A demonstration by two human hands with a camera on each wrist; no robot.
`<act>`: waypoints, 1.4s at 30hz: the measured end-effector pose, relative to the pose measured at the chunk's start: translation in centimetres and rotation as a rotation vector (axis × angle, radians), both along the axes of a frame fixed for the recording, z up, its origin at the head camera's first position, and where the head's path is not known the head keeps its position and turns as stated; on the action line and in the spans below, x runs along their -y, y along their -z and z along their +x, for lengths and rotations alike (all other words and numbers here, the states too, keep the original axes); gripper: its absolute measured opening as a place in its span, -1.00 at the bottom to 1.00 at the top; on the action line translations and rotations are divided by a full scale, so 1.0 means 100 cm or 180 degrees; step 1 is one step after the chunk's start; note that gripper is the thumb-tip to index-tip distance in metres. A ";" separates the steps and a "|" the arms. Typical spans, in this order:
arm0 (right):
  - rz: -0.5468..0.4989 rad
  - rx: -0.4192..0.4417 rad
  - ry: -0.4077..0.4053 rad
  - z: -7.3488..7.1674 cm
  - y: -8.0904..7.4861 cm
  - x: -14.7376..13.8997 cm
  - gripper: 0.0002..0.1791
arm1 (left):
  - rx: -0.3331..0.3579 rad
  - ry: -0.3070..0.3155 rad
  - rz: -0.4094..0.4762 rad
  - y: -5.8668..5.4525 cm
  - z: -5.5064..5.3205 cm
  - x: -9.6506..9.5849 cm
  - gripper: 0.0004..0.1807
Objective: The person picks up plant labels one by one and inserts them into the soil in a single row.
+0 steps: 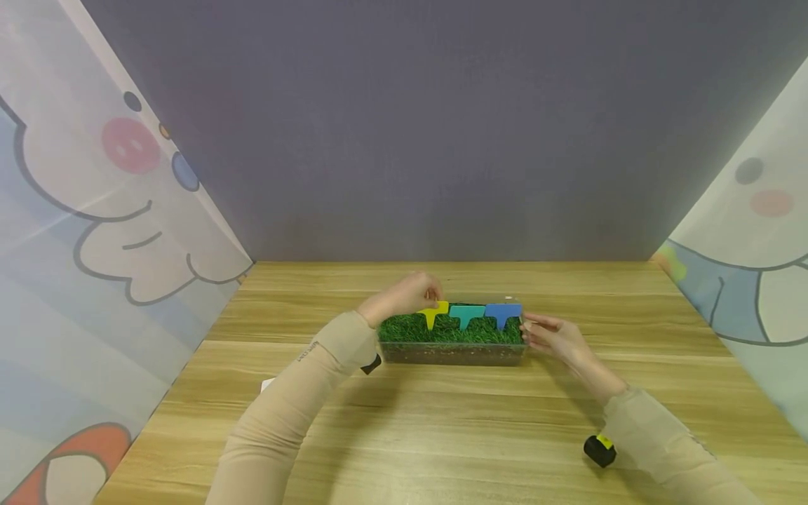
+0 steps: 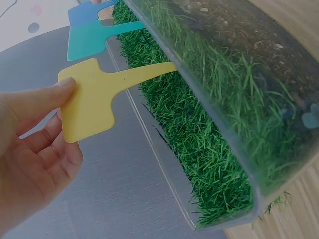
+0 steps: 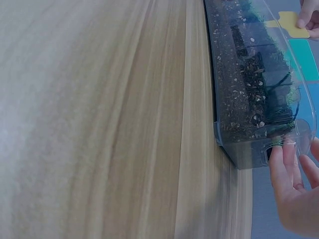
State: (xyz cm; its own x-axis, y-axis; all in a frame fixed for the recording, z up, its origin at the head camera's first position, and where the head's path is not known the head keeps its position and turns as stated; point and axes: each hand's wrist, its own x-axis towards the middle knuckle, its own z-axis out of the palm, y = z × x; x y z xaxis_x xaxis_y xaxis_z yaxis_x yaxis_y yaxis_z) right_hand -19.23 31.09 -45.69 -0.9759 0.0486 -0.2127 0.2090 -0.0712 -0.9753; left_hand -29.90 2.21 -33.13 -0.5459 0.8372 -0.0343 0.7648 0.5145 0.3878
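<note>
A long clear plastic planter box (image 1: 454,354) with green grass over dark soil stands on the table. In the grass, three T-shaped plant labels stand in a row: yellow (image 2: 89,99), teal (image 1: 467,311) and blue (image 1: 503,311). My left hand (image 1: 407,293) pinches the yellow label's wide head between thumb and fingers, while its stem reaches down into the grass. At the opposite end of the box, my right hand (image 3: 299,194) touches the end wall with fairly straight fingers (image 3: 281,174), right by a cut-out near the rim.
The planter sits toward the back of the wood-grain table (image 1: 442,435), in front of a grey panel (image 1: 442,140). Cartoon-printed curtains (image 1: 63,280) hang at both sides. A small white item (image 1: 267,384) shows beside the left sleeve.
</note>
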 end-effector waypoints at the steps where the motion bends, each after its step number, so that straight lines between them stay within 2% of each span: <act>1: -0.0001 0.0003 0.0000 0.000 0.000 0.000 0.05 | 0.0001 0.0006 0.0008 0.000 0.000 0.000 -0.90; 11: 0.0027 0.0045 -0.0017 -0.001 0.001 0.000 0.07 | -0.0103 0.0040 -0.0025 0.005 0.001 0.001 -0.89; 20: 0.0045 0.0004 -0.0021 0.001 -0.002 0.002 0.05 | -0.0076 -0.0003 -0.0089 0.006 0.002 0.001 -0.87; 34: 0.0033 0.0009 -0.0032 0.001 -0.002 0.002 0.02 | -0.0039 -0.0008 -0.0041 0.009 0.002 0.002 -0.87; 39: 0.0046 0.0028 -0.0065 0.004 -0.010 0.005 -0.14 | 0.0037 -0.0032 -0.0017 0.010 0.003 0.002 -0.87; 42: 0.0108 0.0008 -0.0101 0.010 -0.022 0.011 -0.29 | 0.0076 -0.0031 -0.0004 0.010 0.003 0.002 -0.87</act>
State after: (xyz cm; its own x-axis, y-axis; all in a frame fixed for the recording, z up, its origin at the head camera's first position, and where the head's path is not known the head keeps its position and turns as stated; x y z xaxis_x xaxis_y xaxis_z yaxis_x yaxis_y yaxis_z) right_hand -18.20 29.98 -43.50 -0.9766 0.0248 -0.2138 0.2130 -0.0314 -0.9765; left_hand -29.63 2.03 -34.15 -0.5530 0.8318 -0.0483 0.7502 0.5223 0.4053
